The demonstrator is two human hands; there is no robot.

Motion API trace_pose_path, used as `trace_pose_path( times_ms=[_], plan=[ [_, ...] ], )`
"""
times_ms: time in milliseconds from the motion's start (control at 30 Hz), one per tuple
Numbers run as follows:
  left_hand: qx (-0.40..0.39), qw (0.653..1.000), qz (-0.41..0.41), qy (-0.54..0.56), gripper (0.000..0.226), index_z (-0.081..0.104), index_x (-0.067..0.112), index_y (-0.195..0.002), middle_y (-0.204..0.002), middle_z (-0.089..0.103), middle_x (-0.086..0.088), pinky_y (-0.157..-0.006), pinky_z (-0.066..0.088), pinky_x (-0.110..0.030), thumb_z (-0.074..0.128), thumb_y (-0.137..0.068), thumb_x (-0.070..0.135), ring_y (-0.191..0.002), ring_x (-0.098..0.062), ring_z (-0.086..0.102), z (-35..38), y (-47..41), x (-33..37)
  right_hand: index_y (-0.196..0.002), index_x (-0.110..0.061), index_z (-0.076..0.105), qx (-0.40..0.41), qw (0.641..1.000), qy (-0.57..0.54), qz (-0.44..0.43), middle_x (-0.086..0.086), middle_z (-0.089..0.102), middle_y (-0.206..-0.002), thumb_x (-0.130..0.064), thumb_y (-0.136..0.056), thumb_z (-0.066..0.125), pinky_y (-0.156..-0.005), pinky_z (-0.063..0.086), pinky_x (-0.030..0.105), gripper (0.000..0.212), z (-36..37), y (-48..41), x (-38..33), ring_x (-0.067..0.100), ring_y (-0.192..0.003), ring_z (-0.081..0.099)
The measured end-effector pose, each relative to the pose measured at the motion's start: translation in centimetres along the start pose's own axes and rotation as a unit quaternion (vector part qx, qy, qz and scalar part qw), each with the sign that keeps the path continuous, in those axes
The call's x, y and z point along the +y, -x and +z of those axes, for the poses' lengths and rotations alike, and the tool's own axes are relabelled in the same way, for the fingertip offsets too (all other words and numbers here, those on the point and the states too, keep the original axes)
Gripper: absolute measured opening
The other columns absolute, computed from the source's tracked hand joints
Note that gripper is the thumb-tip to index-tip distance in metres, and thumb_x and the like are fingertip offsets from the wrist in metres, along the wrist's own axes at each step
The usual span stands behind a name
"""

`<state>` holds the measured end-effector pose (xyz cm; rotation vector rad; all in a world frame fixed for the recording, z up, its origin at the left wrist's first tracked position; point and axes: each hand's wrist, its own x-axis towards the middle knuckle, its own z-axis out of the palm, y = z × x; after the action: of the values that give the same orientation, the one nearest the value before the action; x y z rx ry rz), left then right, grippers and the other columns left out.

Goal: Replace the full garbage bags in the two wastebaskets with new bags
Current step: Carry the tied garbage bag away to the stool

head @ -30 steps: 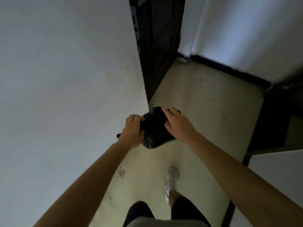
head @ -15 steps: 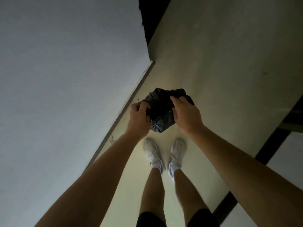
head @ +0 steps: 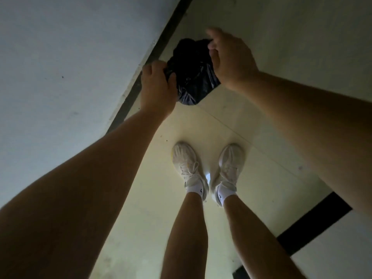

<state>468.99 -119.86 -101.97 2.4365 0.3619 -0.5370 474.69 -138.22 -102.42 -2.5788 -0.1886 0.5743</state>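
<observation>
A small black garbage bag point(head: 191, 71), bunched and full, hangs in the air in front of me above the pale floor. My left hand point(head: 157, 89) grips its left upper edge with closed fingers. On the bag's right side my right hand point(head: 231, 57) pinches the top edge, the fingers curled around the plastic. No wastebasket is in view.
A white wall point(head: 60, 67) with a dark baseboard point(head: 141, 77) runs along my left. The pale tiled floor point(head: 261, 127) spreads ahead. My two white shoes point(head: 209, 170) stand together below the bag. A second wall with a dark baseboard point(head: 310, 224) is at lower right.
The view has tilted further down, so the dark doorway ahead is gone and both feet stand together. Both hands kept hold of the bag, now seen higher in the frame.
</observation>
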Motion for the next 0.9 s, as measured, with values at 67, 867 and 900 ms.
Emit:
trace_pose_path(
  times_ms=[67,867,900],
  plan=[
    [0.009,1.0,0.002,-0.02,0.037,0.045,0.007,-0.135,-0.139,0.041,-0.015,-0.102,0.036,-0.032,0.044,-0.1,0.022,-0.128,-0.028,0.042,-1.2,0.4,0.2,-0.15,-0.012,0.038,0.008,1.0,-0.001,-0.004,0.009,0.059,-0.137,-0.018,-0.104,0.038,-0.099,0.042,0.03,0.046,-1.1,-0.1,-0.7,0.024,-0.125,0.055],
    [0.376,0.914,-0.025,-0.148,0.059,0.021,0.011,-0.155,-0.162,0.011,-0.02,-0.118,0.017,-0.054,0.034,-0.105,0.039,-0.15,-0.035,0.008,-40.0,39.4,19.6,-0.156,-0.006,0.02,0.132,0.936,0.058,-0.32,0.023,0.008,-0.163,-0.038,-0.103,0.044,-0.118,0.025,0.052,0.067,-36.9,26.0,-29.6,0.038,-0.15,0.017],
    [0.405,0.901,-0.038,-0.152,0.059,0.021,0.011,-0.155,-0.162,0.011,-0.02,-0.118,0.017,-0.054,0.035,-0.105,0.039,-0.15,-0.035,0.008,-41.8,42.2,19.6,-0.156,-0.006,0.019,0.135,0.924,0.053,-0.355,0.023,0.007,-0.163,-0.038,-0.103,0.044,-0.118,0.023,0.052,0.067,-38.2,27.2,-32.1,0.038,-0.15,0.016]
  ],
)
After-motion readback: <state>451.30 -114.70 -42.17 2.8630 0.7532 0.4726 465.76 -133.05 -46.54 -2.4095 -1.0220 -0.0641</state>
